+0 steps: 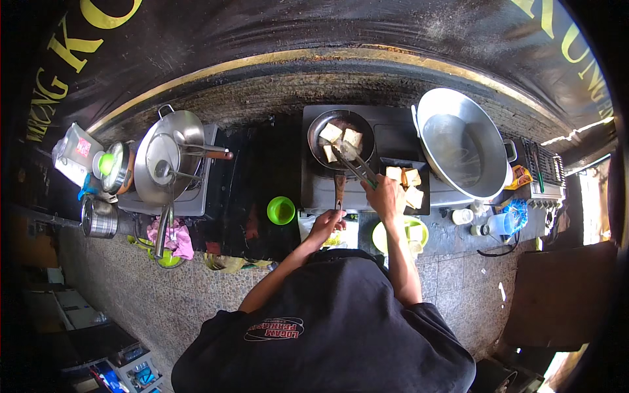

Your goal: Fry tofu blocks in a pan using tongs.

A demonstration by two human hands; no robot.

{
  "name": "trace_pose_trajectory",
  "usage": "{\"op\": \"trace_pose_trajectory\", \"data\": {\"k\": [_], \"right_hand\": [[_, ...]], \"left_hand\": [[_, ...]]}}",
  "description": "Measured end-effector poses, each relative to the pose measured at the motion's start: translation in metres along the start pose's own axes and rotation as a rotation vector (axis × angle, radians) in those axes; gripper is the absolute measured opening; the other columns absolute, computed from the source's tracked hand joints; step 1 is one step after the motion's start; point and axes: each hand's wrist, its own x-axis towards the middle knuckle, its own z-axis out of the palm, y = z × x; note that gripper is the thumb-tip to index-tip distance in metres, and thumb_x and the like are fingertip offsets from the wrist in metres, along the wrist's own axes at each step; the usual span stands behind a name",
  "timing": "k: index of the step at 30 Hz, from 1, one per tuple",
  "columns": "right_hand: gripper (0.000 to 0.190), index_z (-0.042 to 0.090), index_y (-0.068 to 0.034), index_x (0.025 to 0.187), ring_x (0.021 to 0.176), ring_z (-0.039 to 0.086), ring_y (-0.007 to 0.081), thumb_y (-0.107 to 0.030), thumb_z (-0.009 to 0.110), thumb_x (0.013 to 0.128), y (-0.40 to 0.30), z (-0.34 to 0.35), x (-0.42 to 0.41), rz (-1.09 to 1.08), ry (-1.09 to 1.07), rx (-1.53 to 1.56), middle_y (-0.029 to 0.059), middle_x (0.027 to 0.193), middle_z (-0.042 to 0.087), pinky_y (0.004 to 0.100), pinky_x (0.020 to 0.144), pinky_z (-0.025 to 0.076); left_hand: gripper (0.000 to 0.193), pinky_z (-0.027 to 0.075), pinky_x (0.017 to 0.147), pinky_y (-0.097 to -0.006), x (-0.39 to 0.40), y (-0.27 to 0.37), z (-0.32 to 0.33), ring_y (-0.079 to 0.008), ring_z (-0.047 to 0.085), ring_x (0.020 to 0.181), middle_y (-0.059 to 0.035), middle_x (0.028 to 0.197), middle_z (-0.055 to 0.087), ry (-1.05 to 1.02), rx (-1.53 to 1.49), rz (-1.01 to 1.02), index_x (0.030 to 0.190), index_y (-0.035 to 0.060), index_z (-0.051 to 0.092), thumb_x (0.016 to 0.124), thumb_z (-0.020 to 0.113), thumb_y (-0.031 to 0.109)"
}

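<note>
On the stove, a dark frying pan (363,123) holds several pale blocks that look like tofu (330,132). My left hand (324,230) grips the end of its wooden handle (339,185). Metal tongs (362,169) with a green part are in my right hand (387,199). Their tips reach into the pan among the blocks; whether they pinch one cannot be made out. Right of the pan, partly behind my right hand, a dark rectangular tray (423,184) bears several browned blocks (411,177). Below my right wrist, a light green bowl (381,238) contains more pale pieces (415,233).
A large metal pot (494,162) stands at the right of the stove. On the left burner sits a wok (147,182) with a strainer and ladles. A green cup (281,210) is left of the pan handle. Small jars (462,216) and a blue-tinted plastic cup (500,224) stand at right.
</note>
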Motion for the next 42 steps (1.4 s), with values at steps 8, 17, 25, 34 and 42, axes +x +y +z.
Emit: {"op": "trace_pose_trajectory", "data": {"k": [8, 17, 25, 34, 42], "right_hand": [[0.034, 0.071, -0.007, 0.088, 0.071, 0.069, 0.0348, -0.039, 0.077, 0.080, -0.004, 0.002, 0.000, -0.022, -0.026, -0.022, 0.0175, 0.072, 0.068, 0.0445, 0.063, 0.052], [0.034, 0.064, -0.005, 0.084, 0.072, 0.069, 0.0349, -0.035, 0.078, 0.080, 0.000, 0.011, 0.012, -0.072, 0.107, 0.029, 0.0167, 0.074, 0.068, 0.0439, 0.061, 0.052], [0.034, 0.067, -0.006, 0.091, 0.076, 0.069, 0.0366, -0.036, 0.076, 0.080, 0.002, 0.023, 0.039, -0.218, 0.220, -0.018, 0.0179, 0.079, 0.070, 0.0455, 0.066, 0.053], [0.032, 0.071, -0.004, 0.083, 0.069, 0.069, 0.0373, -0.035, 0.075, 0.081, 0.008, 0.048, 0.059, -0.176, 0.180, 0.090, 0.0206, 0.070, 0.066, 0.0466, 0.063, 0.052], [0.025, 0.073, -0.009, 0.088, 0.071, 0.069, 0.0374, -0.033, 0.074, 0.082, -0.007, 0.023, 0.047, -0.149, 0.114, 0.128, 0.0189, 0.073, 0.068, 0.0470, 0.063, 0.052]], "left_hand": [[0.043, 0.043, 0.068, -0.0207, -0.001, 0.001, 0.001, -0.0083, 0.060, 0.079, -0.0035, 0.089, 0.067, -0.011, -0.026, 0.008, 0.117, 0.0042, 0.062, 0.102, 0.049, 0.043], [0.044, 0.044, 0.070, -0.0211, 0.002, -0.006, -0.004, -0.0085, 0.061, 0.079, -0.0036, 0.090, 0.067, -0.029, -0.048, 0.025, 0.117, 0.0041, 0.061, 0.102, 0.050, 0.044], [0.041, 0.048, 0.072, -0.0261, -0.002, 0.006, 0.002, -0.0117, 0.059, 0.076, -0.0065, 0.086, 0.065, -0.023, -0.103, 0.016, 0.112, -0.0002, 0.061, 0.101, 0.054, 0.039], [0.039, 0.047, 0.071, -0.0248, -0.002, 0.008, 0.003, -0.0114, 0.060, 0.075, -0.0066, 0.086, 0.066, -0.019, -0.116, -0.015, 0.111, 0.0013, 0.062, 0.100, 0.057, 0.039], [0.044, 0.045, 0.073, -0.0236, 0.002, -0.004, -0.004, -0.0092, 0.061, 0.080, -0.0041, 0.090, 0.067, -0.035, -0.065, 0.004, 0.115, 0.0051, 0.062, 0.100, 0.053, 0.046]]}}
